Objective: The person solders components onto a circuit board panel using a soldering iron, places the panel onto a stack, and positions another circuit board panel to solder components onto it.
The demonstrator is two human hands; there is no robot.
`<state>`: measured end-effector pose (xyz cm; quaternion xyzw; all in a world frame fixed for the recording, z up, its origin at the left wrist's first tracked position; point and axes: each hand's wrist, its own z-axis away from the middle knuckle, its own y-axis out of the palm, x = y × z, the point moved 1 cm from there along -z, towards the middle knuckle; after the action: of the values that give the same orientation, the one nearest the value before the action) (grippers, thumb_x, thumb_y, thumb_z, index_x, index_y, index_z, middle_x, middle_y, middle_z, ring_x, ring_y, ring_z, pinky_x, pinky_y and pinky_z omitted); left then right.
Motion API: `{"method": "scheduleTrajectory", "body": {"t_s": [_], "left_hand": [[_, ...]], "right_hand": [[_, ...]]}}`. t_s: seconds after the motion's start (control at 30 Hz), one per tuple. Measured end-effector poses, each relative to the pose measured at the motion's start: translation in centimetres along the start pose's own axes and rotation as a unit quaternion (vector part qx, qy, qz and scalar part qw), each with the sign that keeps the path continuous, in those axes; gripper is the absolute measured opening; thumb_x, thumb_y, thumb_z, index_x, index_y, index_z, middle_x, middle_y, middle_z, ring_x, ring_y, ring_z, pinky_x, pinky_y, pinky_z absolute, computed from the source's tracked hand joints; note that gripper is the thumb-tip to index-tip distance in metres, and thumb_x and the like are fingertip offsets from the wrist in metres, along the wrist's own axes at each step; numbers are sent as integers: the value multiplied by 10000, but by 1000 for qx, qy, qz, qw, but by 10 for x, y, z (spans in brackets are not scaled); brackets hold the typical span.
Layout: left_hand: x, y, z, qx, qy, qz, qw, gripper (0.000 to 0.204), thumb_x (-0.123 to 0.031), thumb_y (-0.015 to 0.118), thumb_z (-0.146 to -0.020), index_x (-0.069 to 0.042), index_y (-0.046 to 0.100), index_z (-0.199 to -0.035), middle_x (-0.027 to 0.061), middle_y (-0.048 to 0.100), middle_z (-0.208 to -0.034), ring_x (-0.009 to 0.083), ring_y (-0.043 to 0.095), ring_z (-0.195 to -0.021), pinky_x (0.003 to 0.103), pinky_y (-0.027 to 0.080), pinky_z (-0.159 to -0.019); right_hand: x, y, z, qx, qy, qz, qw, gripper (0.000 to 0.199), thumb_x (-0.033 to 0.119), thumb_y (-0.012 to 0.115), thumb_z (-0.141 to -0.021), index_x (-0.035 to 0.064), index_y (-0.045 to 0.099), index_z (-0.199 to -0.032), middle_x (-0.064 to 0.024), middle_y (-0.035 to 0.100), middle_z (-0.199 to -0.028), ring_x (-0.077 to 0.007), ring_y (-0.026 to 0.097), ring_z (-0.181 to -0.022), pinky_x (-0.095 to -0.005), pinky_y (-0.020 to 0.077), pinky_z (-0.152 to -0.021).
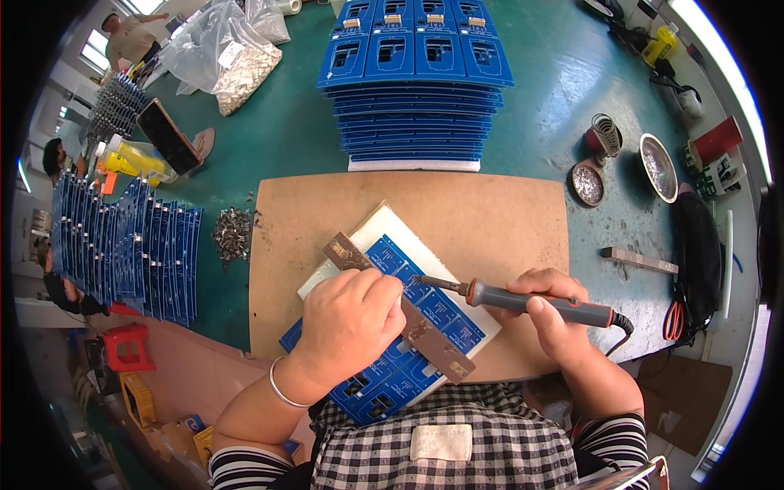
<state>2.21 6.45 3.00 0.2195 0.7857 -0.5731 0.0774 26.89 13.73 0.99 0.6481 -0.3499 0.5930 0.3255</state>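
My right hand (555,310) grips a soldering iron (510,300) by its grey and orange handle, the tip pointing left. That tip is at a blue circuit board panel (445,310), close to my left fingers; whether it touches cannot be made out. My left hand (351,318), a ring bangle on its wrist, is closed above the panel, and what its fingers hold is hidden. A brown flat bar (437,345) lies slantwise across the panel, passing under that hand. Beneath the panel sits a white foam slab (384,219), turned at an angle.
A brown work board (498,204) lies on the green table (286,122). Behind it rises a stack of blue panels (416,114). More boards (122,245) stand at left beside small metal parts (233,233). At right are a coiled iron stand (606,135), a metal bowl (657,167) and a bar (639,260).
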Motion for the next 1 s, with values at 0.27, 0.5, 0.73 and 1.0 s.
{"method": "scheduleTrajectory", "body": {"t_s": [0.27, 0.5, 0.73, 1.0], "left_hand": [[5, 3, -2, 12, -1, 3, 1000, 155, 16, 631, -648, -66, 528, -730, 76, 535, -646, 267, 549, -586, 367, 439, -521], [5, -2, 0, -22, -10, 52, 998, 158, 9, 629, -656, -70, 504, -714, 71, 506, -627, 255, 534, -571, 358, 439, -508], [0, -5, 7, -1, -20, 59, 998, 169, -4, 656, -646, -86, 538, -734, 50, 550, -639, 243, 551, -578, 350, 438, -512], [-8, -7, 4, 32, -36, 72, 996, 138, -3, 650, -675, -66, 549, -744, 81, 582, -672, 278, 569, -612, 374, 450, -556]], "right_hand": [[-2, 2, -1, -10, 14, -4, 1000, 249, 173, 602, -896, -66, 637, -957, -146, 682, -842, -182, 687, -746, -279, 560, -669], [1, 3, -1, -12, 12, 13, 1000, 307, 260, 583, -917, -44, 615, -948, -149, 650, -812, -189, 640, -703, -304, 515, -659], [1, -7, 4, -2, -60, 23, 998, 298, 257, 600, -905, -40, 618, -899, -133, 647, -749, -173, 623, -636, -288, 493, -592], [4, -4, 7, -24, -53, 35, 998, 348, 317, 575, -924, -29, 596, -905, -128, 609, -731, -180, 602, -612, -294, 481, -582]]}}
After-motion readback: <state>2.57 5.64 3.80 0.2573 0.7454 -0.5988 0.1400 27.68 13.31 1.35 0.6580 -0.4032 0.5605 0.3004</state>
